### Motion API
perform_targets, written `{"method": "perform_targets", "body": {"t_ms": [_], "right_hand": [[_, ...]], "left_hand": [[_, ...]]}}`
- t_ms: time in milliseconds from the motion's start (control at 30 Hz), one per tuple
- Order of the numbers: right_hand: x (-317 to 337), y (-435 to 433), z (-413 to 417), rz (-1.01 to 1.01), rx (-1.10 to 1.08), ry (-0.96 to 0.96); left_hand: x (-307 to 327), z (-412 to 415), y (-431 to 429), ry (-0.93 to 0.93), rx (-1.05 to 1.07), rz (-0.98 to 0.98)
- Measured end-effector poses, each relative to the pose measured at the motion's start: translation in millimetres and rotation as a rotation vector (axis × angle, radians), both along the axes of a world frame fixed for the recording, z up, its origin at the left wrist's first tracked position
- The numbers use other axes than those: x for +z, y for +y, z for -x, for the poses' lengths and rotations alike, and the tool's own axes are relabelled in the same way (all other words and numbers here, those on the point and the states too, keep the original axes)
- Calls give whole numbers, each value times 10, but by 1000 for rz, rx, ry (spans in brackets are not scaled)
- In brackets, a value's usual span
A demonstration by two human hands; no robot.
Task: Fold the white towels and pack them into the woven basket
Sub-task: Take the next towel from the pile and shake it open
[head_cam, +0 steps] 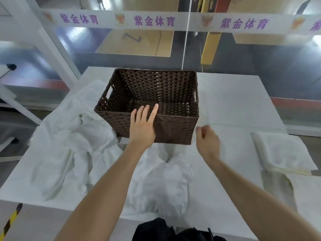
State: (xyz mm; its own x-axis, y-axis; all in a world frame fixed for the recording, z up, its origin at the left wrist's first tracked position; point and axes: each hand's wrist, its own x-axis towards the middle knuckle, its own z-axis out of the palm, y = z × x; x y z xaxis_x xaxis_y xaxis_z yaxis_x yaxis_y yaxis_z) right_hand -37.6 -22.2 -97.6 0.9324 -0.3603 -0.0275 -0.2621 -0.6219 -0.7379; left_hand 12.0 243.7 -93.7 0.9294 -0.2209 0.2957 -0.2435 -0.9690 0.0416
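White strip (191, 21) across the glass: "紫金体育" in purple, readable three times, a fourth repeat cut off at the right edge. Orange emblem (120, 19) between repeats, no legible text. Wooden floor (149, 46) behind the glass: one dark mark (132, 37), "7" or "Z", can't tell which.

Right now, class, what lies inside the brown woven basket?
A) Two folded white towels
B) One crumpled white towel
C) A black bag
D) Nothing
D: the woven basket shows only its bare woven floor, while the folded towels sit on the table to its right and the crumpled towels lie outside it, to its left and in front.
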Motion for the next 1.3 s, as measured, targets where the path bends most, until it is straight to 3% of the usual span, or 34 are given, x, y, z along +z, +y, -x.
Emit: {"method": "perform_targets", "body": {"t_ms": [133,200,267,367,467,533,567,633,733,833,1067,1300], "right_hand": [[-571,219,537,130,591,550],[-775,284,598,321,748,647],[-850,290,601,377,740,627],[-775,199,566,308,714,605],[-564,47,525,263,700,474],[-374,-103,487,233,690,396],[-262,-184,482,236,705,355],[-25,-343,492,245,735,278],[268,-603,516,276,710,206],[473,-954,499,337,601,148],[846,-1791,334,358,419,30],[1192,-2500,106,303,299,-38]], "left_hand": [[-10,-19,8,17,-35,27],[-13,-9,75,39,-79,23],[-8,25,157,47,-125,1],[9,33,235,47,-153,15],[62,137,178,-43,-174,165],[38,298,16,-138,-312,263],[33,397,-116,-93,-407,264],[-4,568,-410,240,-499,180],[-170,633,-694,710,-414,116],[-152,571,-898,858,-359,126],[107,213,-1159,866,-242,-50],[971,195,-1665,366,-151,383]]}}
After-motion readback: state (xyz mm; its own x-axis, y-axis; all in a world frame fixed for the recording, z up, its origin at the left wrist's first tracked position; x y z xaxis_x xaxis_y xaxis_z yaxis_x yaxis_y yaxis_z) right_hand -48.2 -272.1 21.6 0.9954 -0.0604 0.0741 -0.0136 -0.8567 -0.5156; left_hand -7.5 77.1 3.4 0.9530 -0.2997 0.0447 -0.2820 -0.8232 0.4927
